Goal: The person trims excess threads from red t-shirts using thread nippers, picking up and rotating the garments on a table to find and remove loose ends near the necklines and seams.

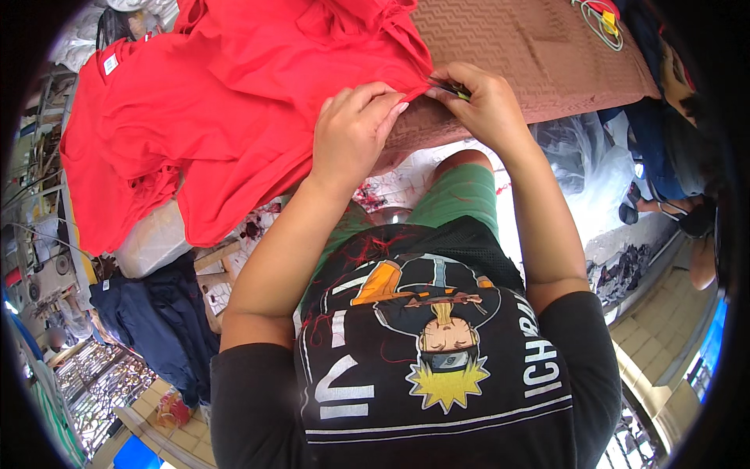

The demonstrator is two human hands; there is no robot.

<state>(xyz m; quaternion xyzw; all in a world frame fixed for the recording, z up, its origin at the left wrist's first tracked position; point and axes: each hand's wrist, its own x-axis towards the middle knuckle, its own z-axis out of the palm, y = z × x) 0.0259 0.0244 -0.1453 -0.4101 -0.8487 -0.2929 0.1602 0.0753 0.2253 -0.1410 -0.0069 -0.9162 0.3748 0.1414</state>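
Note:
A red garment [258, 94], apparently a shirt, lies bunched over the left part of a brown patterned table cover [531, 55]. Its near edges hang down toward my lap. My left hand [351, 129] is closed, pinching an edge of the red cloth between thumb and fingers. Close beside it, my right hand [488, 105] is closed around small dark thread snips [448, 85] with a yellow-green bit showing. The snips' tips point left at the pinched cloth edge; whether they touch it I cannot tell.
A pale cord with a yellow piece [609, 23] lies at the table's far right. Clear plastic [574, 152] hangs below the right edge, near another person's foot [629, 205]. Dark blue clothing [160, 320] and a plastic-wrapped bundle [152, 238] are at left. Red threads [367, 248] cling to my lap.

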